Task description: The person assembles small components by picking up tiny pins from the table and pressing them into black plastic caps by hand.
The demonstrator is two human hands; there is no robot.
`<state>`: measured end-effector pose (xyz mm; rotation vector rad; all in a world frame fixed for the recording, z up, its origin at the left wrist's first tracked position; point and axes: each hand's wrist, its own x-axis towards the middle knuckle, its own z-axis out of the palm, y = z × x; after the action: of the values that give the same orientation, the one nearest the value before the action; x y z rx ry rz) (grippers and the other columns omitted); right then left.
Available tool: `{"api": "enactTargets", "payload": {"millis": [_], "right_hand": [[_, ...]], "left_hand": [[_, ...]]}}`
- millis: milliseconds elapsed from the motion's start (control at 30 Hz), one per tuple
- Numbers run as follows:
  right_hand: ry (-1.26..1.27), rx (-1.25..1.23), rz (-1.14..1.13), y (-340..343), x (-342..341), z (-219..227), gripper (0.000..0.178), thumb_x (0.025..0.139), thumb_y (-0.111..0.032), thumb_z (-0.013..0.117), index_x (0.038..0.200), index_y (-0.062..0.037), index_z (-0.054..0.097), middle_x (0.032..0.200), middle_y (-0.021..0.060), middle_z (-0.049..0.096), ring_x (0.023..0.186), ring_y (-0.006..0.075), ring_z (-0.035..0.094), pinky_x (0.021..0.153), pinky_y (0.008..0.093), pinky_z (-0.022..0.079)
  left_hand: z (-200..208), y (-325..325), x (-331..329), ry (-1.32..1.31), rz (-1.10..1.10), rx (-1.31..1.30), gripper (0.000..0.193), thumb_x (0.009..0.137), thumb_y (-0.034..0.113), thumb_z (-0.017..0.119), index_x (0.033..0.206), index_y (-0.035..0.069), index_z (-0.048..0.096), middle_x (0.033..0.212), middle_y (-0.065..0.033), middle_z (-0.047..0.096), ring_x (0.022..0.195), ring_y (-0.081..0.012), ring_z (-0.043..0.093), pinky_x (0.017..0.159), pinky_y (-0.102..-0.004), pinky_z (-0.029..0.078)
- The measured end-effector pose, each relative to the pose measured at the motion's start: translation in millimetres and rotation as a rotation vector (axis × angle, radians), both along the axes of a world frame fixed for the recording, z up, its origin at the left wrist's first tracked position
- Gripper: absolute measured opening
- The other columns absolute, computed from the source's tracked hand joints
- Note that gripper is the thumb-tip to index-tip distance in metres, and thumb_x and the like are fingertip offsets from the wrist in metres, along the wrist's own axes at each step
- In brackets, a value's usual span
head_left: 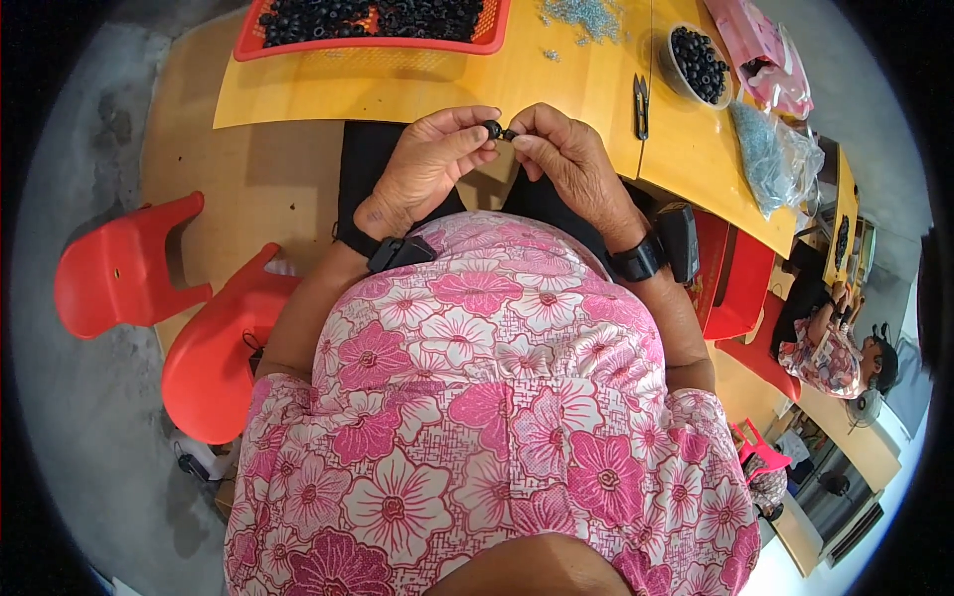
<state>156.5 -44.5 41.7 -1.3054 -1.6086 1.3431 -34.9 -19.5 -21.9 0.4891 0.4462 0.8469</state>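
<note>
Just in front of the table edge, my left hand (437, 159) pinches a small round black part (492, 129) between thumb and fingers. My right hand (566, 159) is closed in a pinch on a smaller dark piece (509, 135). The two pieces meet or nearly meet between my fingertips; whether they are joined is too small to tell. Beyond my hands, a red plastic basket (373, 48) holds many loose black parts. A clear round tub (673, 74) of black rounded parts stands at the far right.
Black thread snips (641, 107) lie on the yellow table (586, 84), near small clear bits (586, 18). A plastic bag (770, 154) and a pink package (760, 50) sit at the right. Red chairs (124, 263) stand at the left. Another person (825, 353) sits far right.
</note>
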Motion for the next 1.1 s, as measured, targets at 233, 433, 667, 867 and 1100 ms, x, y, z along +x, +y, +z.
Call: {"api": "enactTargets", "payload": {"millis": [233, 433, 667, 867, 1100], "right_hand": [[0.001, -0.033, 0.024, -1.8, -1.5, 5.5, 0.015, 0.091, -0.015, 0.052, 0.090, 0.0003, 0.053, 0.068, 0.0012, 0.052, 0.058, 0.0084, 0.048, 0.053, 0.0233, 0.042], [-0.005, -0.057, 0.045, -3.4, 0.4, 4.6, 0.015, 0.091, -0.014, 0.053, 0.090, 0.0003, 0.054, 0.069, 0.0018, 0.052, 0.059, 0.0084, 0.048, 0.054, 0.0232, 0.043], [-0.022, -0.076, 0.062, -2.7, 0.5, 2.9, 0.015, 0.091, -0.014, 0.053, 0.090, 0.0008, 0.053, 0.069, 0.0017, 0.051, 0.059, 0.0085, 0.048, 0.054, 0.0230, 0.042], [0.018, -0.104, 0.060, -2.0, 0.4, 0.6, 0.014, 0.091, -0.013, 0.053, 0.090, 0.0008, 0.053, 0.068, 0.0006, 0.050, 0.058, 0.0078, 0.047, 0.053, 0.0227, 0.042], [0.086, -0.139, 0.049, -2.4, 1.2, -7.1, 0.015, 0.091, -0.014, 0.052, 0.088, 0.0005, 0.053, 0.068, 0.0002, 0.051, 0.058, 0.0072, 0.047, 0.053, 0.0219, 0.041]], "left_hand": [[1.9, -2.6, -0.8, 0.052, -0.014, 0.008, 0.026, 0.089, 0.004, 0.056, 0.113, -0.004, 0.055, 0.099, -0.0097, 0.061, 0.088, -0.0161, 0.059, 0.084, -0.0288, 0.051], [3.2, -3.1, -1.3, 0.100, -0.029, 0.031, 0.026, 0.089, 0.004, 0.056, 0.113, -0.004, 0.056, 0.102, -0.0095, 0.061, 0.089, -0.0162, 0.059, 0.085, -0.0302, 0.050], [6.1, -4.1, -2.2, 0.168, -0.039, 0.067, 0.025, 0.089, 0.004, 0.056, 0.112, -0.004, 0.057, 0.106, -0.0108, 0.061, 0.091, -0.0162, 0.059, 0.085, -0.0304, 0.050], [5.0, -3.2, -2.7, 0.188, -0.054, 0.086, 0.025, 0.088, 0.005, 0.056, 0.112, -0.003, 0.058, 0.107, -0.0113, 0.060, 0.092, -0.0163, 0.058, 0.085, -0.0306, 0.050], [4.8, -2.7, -0.5, 0.235, -0.059, 0.082, 0.025, 0.089, 0.005, 0.056, 0.113, -0.003, 0.057, 0.106, -0.0111, 0.061, 0.089, -0.0161, 0.059, 0.083, -0.0291, 0.050]]}}
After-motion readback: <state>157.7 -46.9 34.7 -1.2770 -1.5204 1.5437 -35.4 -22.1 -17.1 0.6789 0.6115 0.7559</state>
